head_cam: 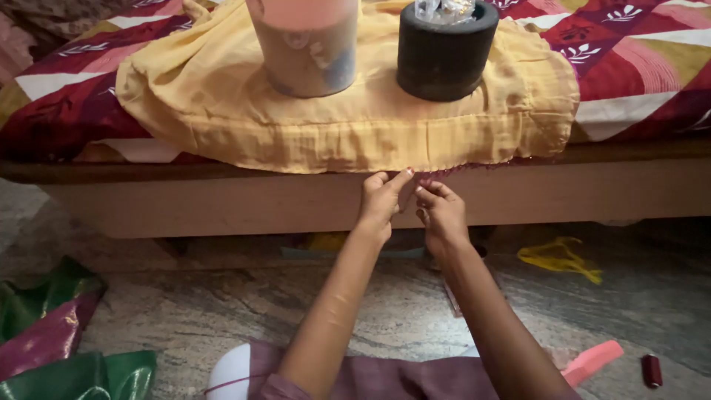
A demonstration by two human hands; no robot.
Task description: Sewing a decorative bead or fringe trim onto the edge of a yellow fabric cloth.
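Black tub (444, 63) holding foil bits, yellow cloth (348, 118)

A: What are the hands doing?
B: The left hand (383, 198) and right hand (440, 211) are pinching the hanging hem of a yellow cloth (348, 111) draped over a bed edge (222, 200), possibly at a dark beaded trim (444, 172).
A: What is weighing it down?
B: A black cylinder (444, 55) and a tan container (307, 52) are sitting on it.
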